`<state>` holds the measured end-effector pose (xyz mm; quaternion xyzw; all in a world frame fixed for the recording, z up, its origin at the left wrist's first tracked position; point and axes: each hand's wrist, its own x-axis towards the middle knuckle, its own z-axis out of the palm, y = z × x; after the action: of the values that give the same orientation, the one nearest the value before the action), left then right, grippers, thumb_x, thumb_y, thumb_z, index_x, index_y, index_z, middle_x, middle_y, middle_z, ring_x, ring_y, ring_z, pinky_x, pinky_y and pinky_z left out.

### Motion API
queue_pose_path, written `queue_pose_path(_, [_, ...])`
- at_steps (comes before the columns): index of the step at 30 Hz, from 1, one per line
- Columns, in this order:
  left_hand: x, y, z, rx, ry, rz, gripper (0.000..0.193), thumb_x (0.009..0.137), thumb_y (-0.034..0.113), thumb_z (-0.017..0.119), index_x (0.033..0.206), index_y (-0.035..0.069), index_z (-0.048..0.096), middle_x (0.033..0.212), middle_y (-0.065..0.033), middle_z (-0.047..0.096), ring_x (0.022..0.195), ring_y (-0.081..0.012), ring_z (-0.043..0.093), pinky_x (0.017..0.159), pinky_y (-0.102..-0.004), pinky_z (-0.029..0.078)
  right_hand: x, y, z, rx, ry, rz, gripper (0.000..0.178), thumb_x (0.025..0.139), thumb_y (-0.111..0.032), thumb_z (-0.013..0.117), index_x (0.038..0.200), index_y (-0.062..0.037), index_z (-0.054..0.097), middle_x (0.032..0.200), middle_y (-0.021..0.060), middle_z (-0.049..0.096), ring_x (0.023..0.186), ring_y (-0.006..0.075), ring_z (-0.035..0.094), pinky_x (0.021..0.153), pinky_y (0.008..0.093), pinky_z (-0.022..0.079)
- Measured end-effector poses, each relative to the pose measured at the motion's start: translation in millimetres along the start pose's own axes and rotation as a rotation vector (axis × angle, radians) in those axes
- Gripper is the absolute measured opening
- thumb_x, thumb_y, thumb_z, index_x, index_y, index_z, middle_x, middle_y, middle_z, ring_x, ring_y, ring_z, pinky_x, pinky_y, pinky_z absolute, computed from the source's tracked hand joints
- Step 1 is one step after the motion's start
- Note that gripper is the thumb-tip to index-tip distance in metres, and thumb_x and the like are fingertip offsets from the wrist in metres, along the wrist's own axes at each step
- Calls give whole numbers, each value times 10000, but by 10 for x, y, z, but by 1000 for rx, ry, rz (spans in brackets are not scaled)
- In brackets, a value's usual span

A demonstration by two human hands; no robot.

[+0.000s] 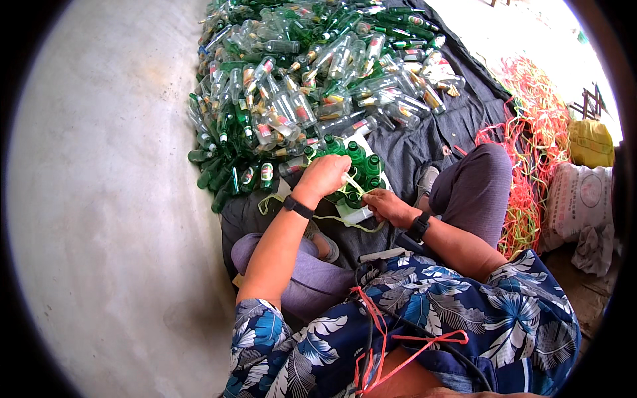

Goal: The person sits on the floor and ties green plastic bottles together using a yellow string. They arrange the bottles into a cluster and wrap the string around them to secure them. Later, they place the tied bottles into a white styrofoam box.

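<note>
Several green glass bottles (357,155) stand upright in a tight cluster in front of me, on a pale flat sheet (356,215). Across their tops runs a pale yellow-green plastic strap (354,184). My left hand (324,174) is over the left side of the cluster, its fingers closed on the strap. At the near right side, my right hand (389,205) pinches the strap close to a bottle mouth. Loose lengths of the strap curl out to the left and below the bottles. My left hand hides part of the cluster.
Beyond lies a big heap of clear and green bottles (282,109) on a dark cloth (398,149). At right are a tangle of red and yellow straps (527,132), a white sack (577,202) and a yellow sack (592,142). My bent legs flank the cluster.
</note>
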<state>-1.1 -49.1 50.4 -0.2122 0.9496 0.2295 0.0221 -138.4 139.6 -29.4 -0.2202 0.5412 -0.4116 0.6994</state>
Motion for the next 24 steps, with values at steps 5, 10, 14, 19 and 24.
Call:
queue_pose_path(5, [10,5,31,-6,134,54,25,846,60,617,868,52,625,928,-147,690,925,-377,674,788,-477,542,28,43,-23,-22,6,-29,343,1095,-324,535,1010,-15,660,733,-36,474,542,78,447,496,251,410])
queue_pose_path(10, [47,-101,99,17,157,85,114,901,104,633,980,89,714,951,-131,711,950,-369,686,827,-457,560,1,4,7,-58,17,-37,347,1098,-313,531,1030,1,661,727,-32,476,538,81,458,490,249,414])
queue_pose_path(14, [87,-146,131,16,150,83,120,923,136,641,1000,92,722,939,-143,727,924,-370,694,815,-470,557,44,41,-18,-86,3,-32,341,1101,-302,524,1034,2,660,720,-33,480,537,80,461,486,246,411])
queue_pose_path(19, [150,-157,129,-57,103,41,137,944,158,635,1025,87,720,943,-166,736,923,-384,694,811,-479,554,11,-3,44,-108,17,-30,309,1098,-273,520,1043,-4,663,707,-35,482,525,81,456,471,248,395])
queue_pose_path(24, [236,-137,67,-238,-53,-59,166,962,129,591,1058,56,705,820,-154,715,636,-260,726,664,-403,561,13,-1,63,-124,22,-25,271,1088,-237,518,1048,-17,669,683,-41,478,505,77,443,456,250,380])
